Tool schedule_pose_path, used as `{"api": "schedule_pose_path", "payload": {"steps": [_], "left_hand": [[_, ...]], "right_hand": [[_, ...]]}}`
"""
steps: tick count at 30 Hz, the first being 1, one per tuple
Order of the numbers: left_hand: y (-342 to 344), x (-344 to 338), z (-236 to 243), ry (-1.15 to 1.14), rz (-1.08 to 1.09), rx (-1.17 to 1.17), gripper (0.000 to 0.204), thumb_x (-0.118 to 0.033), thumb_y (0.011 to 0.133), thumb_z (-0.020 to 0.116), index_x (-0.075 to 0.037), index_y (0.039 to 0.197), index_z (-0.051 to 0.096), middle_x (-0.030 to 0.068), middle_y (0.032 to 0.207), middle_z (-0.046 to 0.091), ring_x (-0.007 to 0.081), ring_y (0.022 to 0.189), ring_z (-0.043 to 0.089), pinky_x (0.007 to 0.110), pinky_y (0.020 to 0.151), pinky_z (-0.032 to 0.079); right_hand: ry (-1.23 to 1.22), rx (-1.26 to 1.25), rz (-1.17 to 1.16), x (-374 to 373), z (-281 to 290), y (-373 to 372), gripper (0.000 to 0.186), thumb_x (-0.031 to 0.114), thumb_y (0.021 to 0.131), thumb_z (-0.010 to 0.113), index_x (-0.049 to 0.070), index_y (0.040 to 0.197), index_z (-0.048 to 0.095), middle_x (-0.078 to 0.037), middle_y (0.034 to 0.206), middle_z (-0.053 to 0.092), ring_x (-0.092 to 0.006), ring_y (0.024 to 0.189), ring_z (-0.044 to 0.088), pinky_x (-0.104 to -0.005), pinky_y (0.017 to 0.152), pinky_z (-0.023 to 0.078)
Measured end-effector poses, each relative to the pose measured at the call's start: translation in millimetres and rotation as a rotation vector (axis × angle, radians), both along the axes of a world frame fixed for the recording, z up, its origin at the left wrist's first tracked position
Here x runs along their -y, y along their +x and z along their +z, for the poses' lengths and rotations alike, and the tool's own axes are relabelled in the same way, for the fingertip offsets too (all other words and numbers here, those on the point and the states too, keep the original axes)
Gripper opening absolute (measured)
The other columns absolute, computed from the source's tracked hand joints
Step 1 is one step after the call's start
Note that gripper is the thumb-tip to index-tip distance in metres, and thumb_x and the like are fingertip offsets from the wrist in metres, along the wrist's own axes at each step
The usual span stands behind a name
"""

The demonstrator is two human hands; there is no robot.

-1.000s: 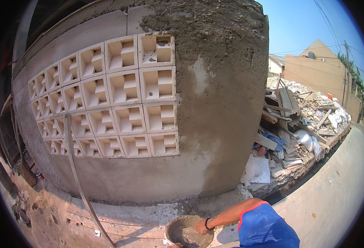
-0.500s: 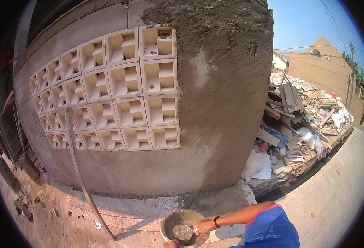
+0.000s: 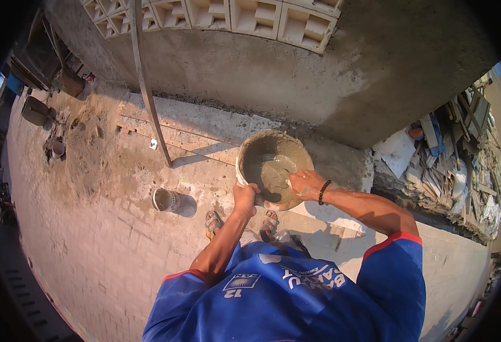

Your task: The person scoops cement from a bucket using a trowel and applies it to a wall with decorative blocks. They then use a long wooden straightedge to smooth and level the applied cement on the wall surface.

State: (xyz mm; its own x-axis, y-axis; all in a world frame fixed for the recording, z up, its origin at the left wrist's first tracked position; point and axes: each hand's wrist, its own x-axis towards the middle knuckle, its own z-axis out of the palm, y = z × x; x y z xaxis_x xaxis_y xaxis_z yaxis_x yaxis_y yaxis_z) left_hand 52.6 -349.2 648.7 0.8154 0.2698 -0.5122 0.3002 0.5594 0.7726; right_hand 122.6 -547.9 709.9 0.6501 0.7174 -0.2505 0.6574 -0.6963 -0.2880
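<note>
A wide round bucket (image 3: 297,149) is tilted in front of me, its inside coated with wet grey mortar (image 3: 268,165). My left hand (image 3: 246,198) is closed on the near left part of its rim. At the near right side, my right hand (image 3: 306,184) reaches in over the rim, fingers closed round the handle of a trowel. The trowel's blade (image 3: 276,175) lies in the mortar and is smeared with it, so its outline is hard to make out.
A rendered wall (image 3: 250,68) with pale ventilation blocks (image 3: 307,27) rises ahead. A wooden pole (image 3: 146,91) leans on it. A small pail (image 3: 165,199) stands left of my feet, sand (image 3: 93,128) lies farther left, and rubble (image 3: 461,148) is piled at right.
My view has tipped down from the wall to the bucket and my feet, so the bucket sits higher in the picture. Both hands stay at the bucket.
</note>
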Motion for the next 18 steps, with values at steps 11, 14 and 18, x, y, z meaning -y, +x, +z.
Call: {"api": "schedule_pose_path", "payload": {"steps": [11, 14, 18], "left_hand": [[15.1, 6.1, -32.2, -0.05, -0.046, 0.079, 0.045, 0.011, 0.062, 0.049, 0.002, 0.106, 0.057, 0.0095, 0.088, 0.062, 0.0231, 0.071, 0.062, 0.032, 0.053, 0.05], [13.2, -4.1, -31.3, 0.095, -0.084, 0.032, 0.047, 0.012, 0.062, 0.05, 0.002, 0.107, 0.058, 0.0096, 0.091, 0.063, 0.0217, 0.07, 0.061, 0.032, 0.052, 0.049], [32.1, 20.9, -15.5, 0.095, -0.183, 0.041, 0.046, 0.012, 0.063, 0.05, 0.002, 0.107, 0.058, 0.0094, 0.091, 0.063, 0.0213, 0.07, 0.061, 0.032, 0.053, 0.049]], "right_hand": [[0.101, 0.232, 0.13, 49.0, 26.3, 29.9, 0.021, 0.018, 0.078, 0.056, 0.0, 0.086, 0.063, -0.02, 0.079, 0.066, -0.0362, 0.078, 0.067, -0.0463, 0.067, 0.052], [-0.133, 0.271, 0.103, 0.7, 51.6, 63.4, 0.022, 0.021, 0.079, 0.057, 0.002, 0.083, 0.068, -0.019, 0.078, 0.068, -0.0358, 0.076, 0.068, -0.0461, 0.064, 0.053], [-0.258, 0.235, 0.016, 4.9, 13.5, 78.4, 0.023, 0.019, 0.079, 0.055, 0.004, 0.079, 0.072, -0.019, 0.079, 0.07, -0.0349, 0.077, 0.07, -0.0449, 0.064, 0.055]]}}
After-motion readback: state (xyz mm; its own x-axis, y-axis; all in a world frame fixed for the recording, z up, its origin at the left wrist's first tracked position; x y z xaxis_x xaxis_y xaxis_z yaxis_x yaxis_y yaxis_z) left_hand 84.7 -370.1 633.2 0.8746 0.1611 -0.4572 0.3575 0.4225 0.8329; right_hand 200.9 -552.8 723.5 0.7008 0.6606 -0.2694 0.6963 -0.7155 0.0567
